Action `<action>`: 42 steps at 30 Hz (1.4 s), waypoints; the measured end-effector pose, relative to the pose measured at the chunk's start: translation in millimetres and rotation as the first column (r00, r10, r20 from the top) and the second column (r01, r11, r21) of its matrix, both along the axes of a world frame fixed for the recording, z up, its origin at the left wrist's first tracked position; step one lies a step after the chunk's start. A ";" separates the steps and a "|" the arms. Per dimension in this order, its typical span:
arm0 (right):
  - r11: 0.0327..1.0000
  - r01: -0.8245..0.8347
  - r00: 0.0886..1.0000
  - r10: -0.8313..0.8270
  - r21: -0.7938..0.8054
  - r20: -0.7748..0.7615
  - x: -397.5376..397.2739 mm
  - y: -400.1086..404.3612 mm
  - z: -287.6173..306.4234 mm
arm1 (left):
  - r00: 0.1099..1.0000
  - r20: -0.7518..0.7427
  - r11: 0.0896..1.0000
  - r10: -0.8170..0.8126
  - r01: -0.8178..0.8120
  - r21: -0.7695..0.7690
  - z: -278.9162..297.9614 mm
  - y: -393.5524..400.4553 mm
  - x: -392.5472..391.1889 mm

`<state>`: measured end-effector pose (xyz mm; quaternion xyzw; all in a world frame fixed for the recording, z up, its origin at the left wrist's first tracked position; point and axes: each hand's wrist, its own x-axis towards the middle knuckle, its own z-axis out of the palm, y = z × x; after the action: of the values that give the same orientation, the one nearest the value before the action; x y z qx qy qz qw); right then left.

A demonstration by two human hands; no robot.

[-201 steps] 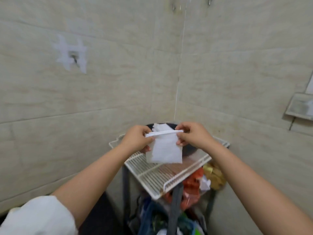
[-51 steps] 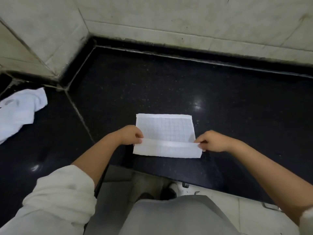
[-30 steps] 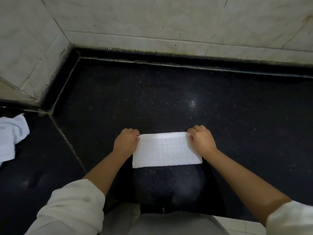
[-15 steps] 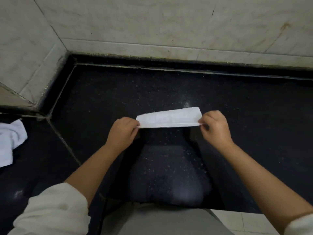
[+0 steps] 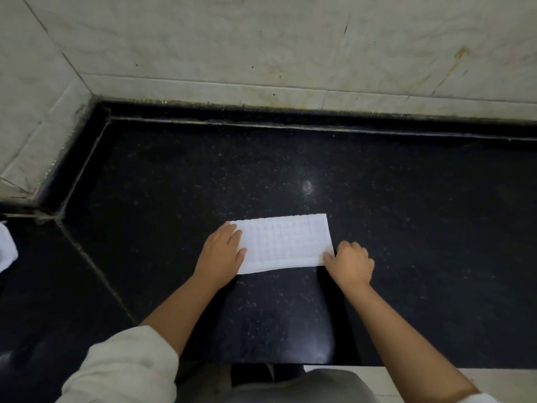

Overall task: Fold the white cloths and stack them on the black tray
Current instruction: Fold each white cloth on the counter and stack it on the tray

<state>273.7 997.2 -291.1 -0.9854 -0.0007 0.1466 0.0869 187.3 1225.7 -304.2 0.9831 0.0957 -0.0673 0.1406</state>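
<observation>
From my remote seat this reads as a tiled utility or kitchen corner. I see a polished black speckled stone surface (image 5: 377,175) with grouted seams, running into a corner and edged by a dark raised lip (image 5: 290,113). Behind it rise pale marbled wall tiles (image 5: 261,39), stained and spotted along the joints. Light floor tile (image 5: 494,379) shows below the front edge.

A white cloth (image 5: 286,242) with a fine grid texture lies flat as a folded rectangle just below the middle of the frame, long side running left to right. A second white cloth (image 5: 7,247), crumpled, shows partly at the left edge of the frame.
</observation>
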 end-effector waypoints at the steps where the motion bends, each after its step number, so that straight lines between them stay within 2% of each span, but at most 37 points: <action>1: 1.000 0.019 1.000 -0.019 -0.017 -0.022 -0.7 4.9 -1.0 | 0.998 -0.050 1.000 0.023 -0.023 0.003 -2.6 -3.0 3.3; 4: 0.995 0.097 0.994 -0.097 -0.018 -0.057 -0.7 13.9 -3.9 | 0.990 -0.132 0.998 0.046 -0.038 0.057 -12.2 -5.9 12.1; 6: 0.991 0.126 0.989 -0.128 -0.035 -0.070 -0.1 17.5 -4.5 | 0.984 -0.167 0.997 0.068 -0.062 0.040 -18.3 -5.0 12.6; 12: 0.993 0.089 0.996 -0.091 -0.078 -0.023 -5.4 24.8 -6.0 | 0.977 -0.201 0.997 0.071 -0.065 0.038 -23.0 -3.8 10.4; 18: 0.989 0.145 0.987 -0.147 -0.039 -0.058 -5.5 34.2 -2.6 | 0.977 -0.203 0.997 0.068 -0.058 0.053 -20.8 -4.0 9.7; 20: 0.982 0.187 0.980 -0.184 0.033 -0.075 -1.2 33.6 -2.9 | 0.976 -0.208 0.997 0.070 -0.062 0.047 -19.3 -3.4 10.0; 22: 0.940 0.281 0.957 -0.257 0.194 -0.137 3.3 30.1 -1.9 | 0.974 -0.220 0.998 0.061 -0.056 0.030 -17.2 -3.1 10.2; 25: 0.819 0.424 0.900 -0.335 0.386 -0.279 10.5 28.2 0.1 | 0.971 -0.234 0.999 0.044 -0.047 -0.004 -15.0 -0.7 10.1; 28: 0.660 0.579 0.812 -0.418 0.478 -0.407 17.2 34.3 9.2 | 0.970 -0.241 0.999 0.022 -0.028 -0.022 -11.2 4.2 10.2; 30: 0.637 0.599 0.798 -0.425 0.486 -0.427 19.4 41.4 18.4 | 0.974 -0.224 0.998 0.033 -0.044 -0.044 -8.3 7.4 8.9; 33: 0.661 0.489 0.871 -0.336 0.570 -0.358 14.8 56.0 32.2 | 0.978 -0.170 0.987 0.118 -0.134 -0.085 -4.3 14.4 4.5; 37: 0.740 0.146 0.988 -0.139 0.656 -0.064 -14.9 92.0 37.3 | 0.959 -0.122 0.957 0.254 -0.268 -0.112 -2.7 28.4 -10.5; 39: 0.780 -0.067 0.998 0.040 0.623 0.057 -34.3 111.7 24.3 | 0.952 -0.103 0.947 0.290 -0.301 -0.115 -3.4 36.1 -21.0; 42: 0.800 -0.315 0.947 0.304 0.511 0.107 -60.2 131.0 -8.5 | 0.940 -0.089 0.934 0.330 -0.338 -0.110 -2.7 48.5 -36.9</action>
<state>213.6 1128.2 -299.6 -0.9124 -0.2020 0.1433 0.3258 150.4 1274.2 -306.9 0.9390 0.2618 -0.0821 0.2074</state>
